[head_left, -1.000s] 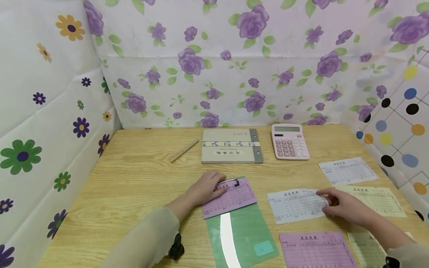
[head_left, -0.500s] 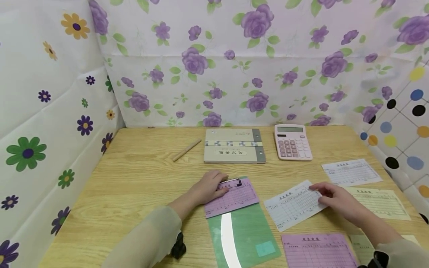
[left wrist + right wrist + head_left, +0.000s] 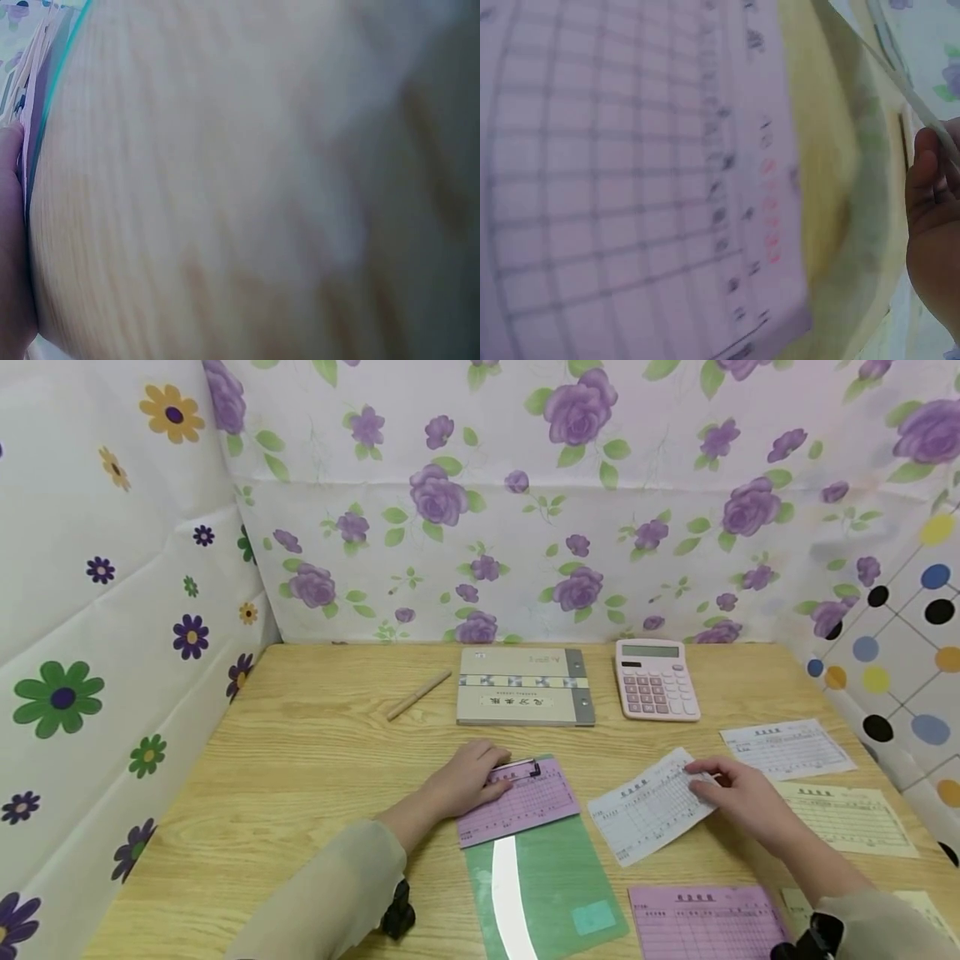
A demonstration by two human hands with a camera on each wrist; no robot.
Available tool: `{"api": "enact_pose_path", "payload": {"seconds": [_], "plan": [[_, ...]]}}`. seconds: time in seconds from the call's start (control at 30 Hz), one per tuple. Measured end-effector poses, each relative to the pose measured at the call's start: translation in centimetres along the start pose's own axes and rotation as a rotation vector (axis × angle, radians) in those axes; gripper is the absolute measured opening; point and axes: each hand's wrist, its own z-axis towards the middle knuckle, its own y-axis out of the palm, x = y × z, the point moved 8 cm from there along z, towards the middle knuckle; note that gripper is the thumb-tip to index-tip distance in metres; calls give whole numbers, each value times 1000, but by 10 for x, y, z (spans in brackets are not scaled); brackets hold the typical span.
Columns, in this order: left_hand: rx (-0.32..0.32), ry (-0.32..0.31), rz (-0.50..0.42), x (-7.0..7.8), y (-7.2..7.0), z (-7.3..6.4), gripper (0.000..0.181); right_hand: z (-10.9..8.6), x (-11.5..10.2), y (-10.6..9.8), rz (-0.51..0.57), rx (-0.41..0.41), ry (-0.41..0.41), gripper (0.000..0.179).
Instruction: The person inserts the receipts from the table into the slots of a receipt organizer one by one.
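Observation:
My right hand [image 3: 742, 799] pinches the right edge of a white printed form [image 3: 651, 810] between thumb and fingers. The form is tilted, its left end pointing toward the lower left. In the right wrist view the sheet is seen edge-on at the fingers [image 3: 928, 169]. My left hand [image 3: 468, 779] holds the top left corner of a translucent green clipboard [image 3: 551, 881], its thumb over the pink forms [image 3: 517, 806] there and its fingers around the metal clip [image 3: 517, 770]. The left wrist view mostly shows blurred wood, with part of the hand [image 3: 11, 247] at the left edge.
A loose pink form [image 3: 705, 918] lies near the front. Another white form [image 3: 787, 750] and a yellow form [image 3: 847, 818] lie at the right. Behind stand a ledger book [image 3: 521, 689], a pink calculator [image 3: 657, 681] and a brown pen-like stick [image 3: 418, 695].
My right hand has lifted and turned the white form and carried it left, off its place beside the yellow form. My left hand has stayed at the clipboard.

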Motion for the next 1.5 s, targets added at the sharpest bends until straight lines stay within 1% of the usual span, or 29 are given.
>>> {"api": "enact_pose_path", "payload": {"seconds": [0.07, 0.17, 0.27, 0.33, 0.43, 0.5, 0.6, 0.7, 0.8, 0.9, 1.03, 1.2, 1.4, 1.5], "plan": [[-4, -3, -3, 1, -1, 0, 46, 1, -8, -5, 12, 14, -12, 48], [-7, -10, -7, 1, -2, 0, 47, 3, -22, -10, 60, 20, -33, 49], [-7, -11, -6, 1, -3, 0, 46, 8, -35, -8, 95, 23, -61, 48], [-9, -13, -6, 1, -2, 0, 46, 12, -43, -2, 113, 21, -85, 45], [-13, -13, -3, 1, -1, 0, 45, 17, -54, 13, 157, 1, -121, 41], [-14, -12, 3, 1, -1, 0, 43, 21, -61, 26, 195, -31, -136, 37], [-9, -12, 13, 1, -1, 1, 41, 25, -70, 48, 220, -91, -135, 33], [-4, -18, 17, 1, -2, 1, 40, 27, -78, 69, 210, -158, -117, 28], [-8, -25, 17, 0, -1, 1, 40, 29, -87, 88, 172, -205, -114, 24], [-12, -23, 23, 1, 0, 1, 41, 30, -96, 104, 169, -233, -129, 22], [-7, -11, 27, 2, 0, 1, 41, 31, -106, 117, 186, -248, -170, 21], [-11, -15, 19, 2, 1, 2, 42, 30, -111, 126, 146, -231, -194, 20], [-4, -13, 12, 4, -3, 2, 36, 27, -120, 131, 86, -196, -270, 23], [-6, -3, 32, 5, -3, 3, 35, 26, -123, 131, 46, -159, -295, 26]]}}
